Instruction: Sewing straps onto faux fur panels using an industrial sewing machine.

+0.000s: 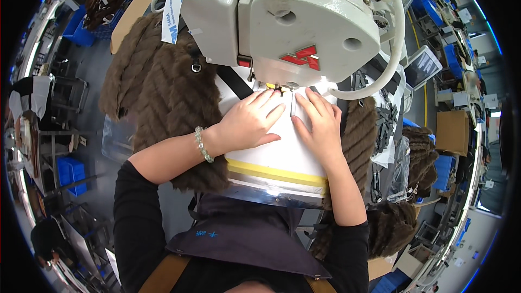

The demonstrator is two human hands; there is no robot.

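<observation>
A white industrial sewing machine [304, 21] stands over a white work plate [266, 157] with a yellow band along its front edge. My left hand [249, 122] lies on the plate, fingers stretched toward the yellow-and-black part [274, 88] at the needle area. My right hand [317, 127] lies just right of it, fingers apart and fingertips below the machine head, beside a narrow pale strip or edge. Brown fur pieces [157, 87] with a metal ring lie left of my left hand. A black strap [234, 81] runs toward the needle area. What exactly is under my fingertips is too small to tell.
More fur [363, 141] lies right of the plate, with black straps [384, 122] and clear plastic [400, 168]. A white hose [394, 43] loops round the machine's right. Further out are blue bins [71, 173], cardboard boxes [451, 132], fur piles and long workbenches.
</observation>
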